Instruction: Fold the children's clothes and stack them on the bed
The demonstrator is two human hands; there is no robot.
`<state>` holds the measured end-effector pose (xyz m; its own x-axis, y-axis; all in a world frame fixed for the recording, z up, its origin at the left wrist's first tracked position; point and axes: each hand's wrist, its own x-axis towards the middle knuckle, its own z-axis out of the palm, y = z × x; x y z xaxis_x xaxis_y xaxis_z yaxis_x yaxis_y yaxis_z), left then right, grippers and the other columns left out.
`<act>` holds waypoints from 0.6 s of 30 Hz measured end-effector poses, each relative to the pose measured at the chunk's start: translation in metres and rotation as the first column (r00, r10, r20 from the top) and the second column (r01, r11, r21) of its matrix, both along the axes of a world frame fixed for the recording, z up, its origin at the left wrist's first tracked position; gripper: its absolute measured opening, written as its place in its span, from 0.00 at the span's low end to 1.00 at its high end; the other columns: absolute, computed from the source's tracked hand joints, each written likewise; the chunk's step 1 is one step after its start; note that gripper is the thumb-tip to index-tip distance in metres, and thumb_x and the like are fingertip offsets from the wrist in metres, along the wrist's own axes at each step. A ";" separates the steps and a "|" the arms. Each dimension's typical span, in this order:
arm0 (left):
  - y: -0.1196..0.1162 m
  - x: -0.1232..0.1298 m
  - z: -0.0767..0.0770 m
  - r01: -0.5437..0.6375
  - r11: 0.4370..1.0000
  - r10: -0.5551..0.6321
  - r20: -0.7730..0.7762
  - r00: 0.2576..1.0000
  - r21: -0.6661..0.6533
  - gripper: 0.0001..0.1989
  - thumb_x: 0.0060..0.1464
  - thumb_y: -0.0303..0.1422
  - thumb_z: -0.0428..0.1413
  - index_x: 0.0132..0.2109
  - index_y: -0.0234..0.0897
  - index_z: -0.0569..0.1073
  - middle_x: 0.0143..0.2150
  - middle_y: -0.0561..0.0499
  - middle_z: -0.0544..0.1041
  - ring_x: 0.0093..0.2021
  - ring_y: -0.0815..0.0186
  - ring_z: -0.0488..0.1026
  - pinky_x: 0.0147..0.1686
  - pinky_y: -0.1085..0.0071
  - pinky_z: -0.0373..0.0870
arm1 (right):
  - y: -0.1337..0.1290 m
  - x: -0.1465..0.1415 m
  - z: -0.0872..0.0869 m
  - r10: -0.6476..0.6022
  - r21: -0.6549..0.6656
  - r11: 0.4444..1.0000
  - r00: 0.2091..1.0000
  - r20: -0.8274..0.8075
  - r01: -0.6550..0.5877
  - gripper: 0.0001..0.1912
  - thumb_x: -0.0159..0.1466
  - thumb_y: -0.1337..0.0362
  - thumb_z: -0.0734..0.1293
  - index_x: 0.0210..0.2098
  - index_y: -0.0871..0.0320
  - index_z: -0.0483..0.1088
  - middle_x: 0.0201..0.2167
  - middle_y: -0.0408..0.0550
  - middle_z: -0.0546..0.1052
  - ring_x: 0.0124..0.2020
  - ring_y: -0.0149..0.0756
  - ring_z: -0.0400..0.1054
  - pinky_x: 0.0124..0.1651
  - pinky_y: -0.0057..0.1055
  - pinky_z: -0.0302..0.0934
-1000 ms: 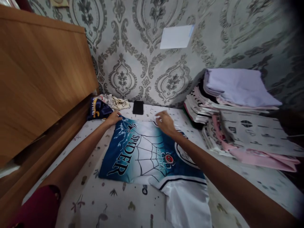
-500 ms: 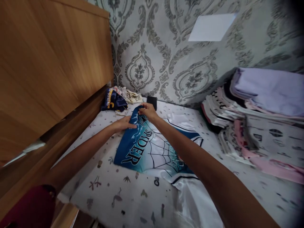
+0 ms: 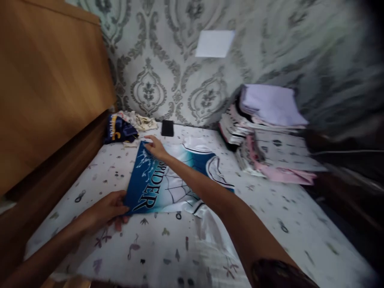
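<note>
A blue and white shirt [image 3: 177,188] with "SPIDER" lettering and a web print lies flat on the patterned sheet, its hem toward the left. At the hem's near corner is my left hand [image 3: 112,208], its thumb and fingers closed on the fabric edge. My right hand [image 3: 155,148] rests at the far corner of the hem, index finger and thumb apart, touching the cloth. My right forearm crosses above the shirt and hides part of the print.
Stacks of folded clothes [image 3: 270,108] stand at the right by the wall. Crumpled clothes [image 3: 120,129] and a black flat object [image 3: 167,128] lie at the back. A wooden cabinet [image 3: 54,80] rises on the left.
My left hand has moved from the hem's far part to its near corner. The hem now lies flatter, and my right hand has loosened its pinch. The view has turned right.
</note>
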<state>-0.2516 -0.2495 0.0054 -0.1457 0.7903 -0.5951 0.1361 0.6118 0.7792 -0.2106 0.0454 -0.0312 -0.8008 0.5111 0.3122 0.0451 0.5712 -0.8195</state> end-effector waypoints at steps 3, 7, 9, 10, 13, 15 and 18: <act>0.004 -0.007 0.009 0.060 0.998 -0.056 -0.450 0.891 -0.007 0.25 0.48 0.58 0.53 0.40 0.41 0.66 0.22 0.54 0.74 0.20 0.62 0.71 0.19 0.72 0.56 | -0.018 0.057 0.013 0.046 0.199 0.978 0.996 0.076 -0.060 0.20 0.63 0.73 0.62 0.55 0.59 0.67 0.60 0.56 0.69 0.53 0.39 0.71 0.57 0.40 0.66; 0.032 0.001 0.039 0.243 0.965 -0.051 -0.839 0.542 0.098 0.24 0.58 0.57 0.44 0.44 0.43 0.68 0.29 0.51 0.76 0.26 0.58 0.74 0.23 0.69 0.60 | -0.044 0.162 0.027 0.008 0.495 0.857 0.963 0.270 -0.146 0.21 0.67 0.71 0.62 0.59 0.57 0.66 0.68 0.59 0.62 0.65 0.46 0.61 0.63 0.48 0.60; 0.059 0.017 0.046 0.385 0.903 -0.046 -0.849 0.527 0.190 0.23 0.61 0.54 0.42 0.48 0.44 0.69 0.36 0.50 0.79 0.33 0.58 0.76 0.30 0.67 0.67 | -0.054 0.213 0.027 -0.100 0.578 0.809 0.942 0.322 -0.111 0.20 0.68 0.70 0.61 0.59 0.57 0.67 0.68 0.61 0.62 0.66 0.48 0.60 0.65 0.52 0.57; 0.075 0.028 0.045 0.457 0.858 -0.060 -0.839 0.541 0.234 0.22 0.63 0.52 0.42 0.50 0.43 0.69 0.40 0.49 0.80 0.38 0.57 0.77 0.35 0.65 0.70 | -0.059 0.237 0.024 -0.158 0.606 0.791 0.930 0.332 -0.082 0.19 0.69 0.68 0.62 0.59 0.58 0.67 0.67 0.62 0.63 0.67 0.49 0.60 0.65 0.54 0.57; 0.128 0.062 0.029 0.649 0.694 -0.161 -0.810 0.563 0.313 0.21 0.65 0.46 0.43 0.55 0.41 0.69 0.56 0.44 0.76 0.56 0.56 0.74 0.54 0.61 0.70 | -0.077 0.295 0.008 -0.323 0.656 0.754 0.894 0.309 0.046 0.19 0.70 0.66 0.61 0.59 0.61 0.68 0.66 0.65 0.64 0.68 0.51 0.58 0.66 0.55 0.57; 0.160 0.085 0.012 0.749 0.591 -0.236 -0.823 0.516 0.300 0.23 0.65 0.43 0.43 0.60 0.37 0.67 0.63 0.41 0.71 0.64 0.56 0.67 0.63 0.59 0.64 | -0.090 0.326 -0.003 -0.417 0.667 0.731 0.868 0.271 0.143 0.20 0.70 0.66 0.60 0.59 0.62 0.68 0.66 0.66 0.65 0.68 0.51 0.58 0.65 0.55 0.58; 0.195 0.113 -0.011 0.816 0.535 -0.285 -0.862 0.420 0.220 0.28 0.67 0.44 0.44 0.66 0.33 0.62 0.72 0.37 0.60 0.72 0.55 0.54 0.69 0.56 0.53 | -0.111 0.362 -0.013 -0.475 0.648 0.726 0.850 0.230 0.230 0.19 0.71 0.65 0.58 0.59 0.62 0.69 0.64 0.65 0.67 0.66 0.50 0.61 0.65 0.53 0.60</act>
